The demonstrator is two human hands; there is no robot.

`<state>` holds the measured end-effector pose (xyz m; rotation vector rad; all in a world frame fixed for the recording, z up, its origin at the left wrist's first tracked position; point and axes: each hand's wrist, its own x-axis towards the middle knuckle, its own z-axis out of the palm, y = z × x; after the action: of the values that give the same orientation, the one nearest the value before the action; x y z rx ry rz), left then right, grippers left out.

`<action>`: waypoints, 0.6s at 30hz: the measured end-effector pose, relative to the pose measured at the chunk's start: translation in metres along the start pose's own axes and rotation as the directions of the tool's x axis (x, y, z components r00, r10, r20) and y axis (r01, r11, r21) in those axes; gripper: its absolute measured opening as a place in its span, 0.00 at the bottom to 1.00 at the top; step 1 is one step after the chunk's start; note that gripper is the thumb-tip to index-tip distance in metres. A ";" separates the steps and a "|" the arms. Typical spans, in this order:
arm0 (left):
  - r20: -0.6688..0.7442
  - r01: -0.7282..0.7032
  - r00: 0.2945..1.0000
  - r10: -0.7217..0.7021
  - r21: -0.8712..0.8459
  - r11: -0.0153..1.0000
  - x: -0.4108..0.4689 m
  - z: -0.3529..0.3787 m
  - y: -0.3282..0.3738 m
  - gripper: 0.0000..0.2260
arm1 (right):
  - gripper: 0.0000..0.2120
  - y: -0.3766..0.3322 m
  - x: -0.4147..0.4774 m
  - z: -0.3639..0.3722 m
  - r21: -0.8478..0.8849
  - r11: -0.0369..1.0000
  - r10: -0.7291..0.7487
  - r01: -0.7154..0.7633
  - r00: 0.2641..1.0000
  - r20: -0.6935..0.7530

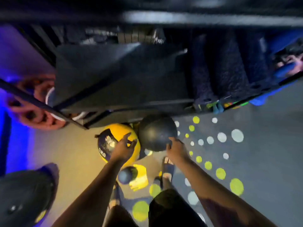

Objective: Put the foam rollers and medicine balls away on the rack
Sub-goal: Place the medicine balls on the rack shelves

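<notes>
On the rack (pixel 124 82), foam rollers (pixel 229 71) front-to-back

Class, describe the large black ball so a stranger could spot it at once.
Find the big black rack across the top, then the floor below its front edge. Two large balls lie there side by side. The black ball is the right one, plain and dark, while the yellow ball beside it has printed patches.

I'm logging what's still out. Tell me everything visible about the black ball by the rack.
The black ball is a plain matte sphere, dark all over, no markings visible. It sits low at the front edge of the rack, close beside the yellow ball to its left. Fingertips of the right hand reach its lower right side; blur hides whether they touch.
</notes>
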<state>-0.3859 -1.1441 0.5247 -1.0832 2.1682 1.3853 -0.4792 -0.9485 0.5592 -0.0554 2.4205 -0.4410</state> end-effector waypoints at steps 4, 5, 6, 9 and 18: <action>0.023 0.199 0.980 -0.197 -0.109 0.974 0.050 0.080 -0.026 0.25 | 0.20 0.066 0.075 0.052 -0.042 0.998 0.042 -0.039 0.996 0.083; 0.037 0.228 0.974 -0.225 -0.123 0.966 0.066 0.102 -0.031 0.23 | 0.20 0.082 0.099 0.066 -0.042 0.998 0.044 -0.041 0.995 0.091; 0.043 0.236 0.972 -0.233 -0.123 0.964 0.079 0.120 -0.034 0.21 | 0.19 0.094 0.119 0.077 -0.025 0.998 0.051 -0.049 0.994 0.092; 0.066 0.137 0.989 -0.134 -0.029 0.990 0.144 0.186 -0.059 0.21 | 0.19 0.138 0.203 0.119 0.080 0.993 0.083 -0.085 0.996 0.030; -0.245 0.125 0.956 -0.161 -0.157 0.980 0.325 0.281 -0.130 0.31 | 0.29 0.196 0.431 0.204 0.156 0.977 -0.127 0.143 0.986 -0.108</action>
<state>-0.5282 -1.0610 0.1068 -1.5169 2.1372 1.4155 -0.6719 -0.8903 0.0840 -0.1299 2.4759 -0.7180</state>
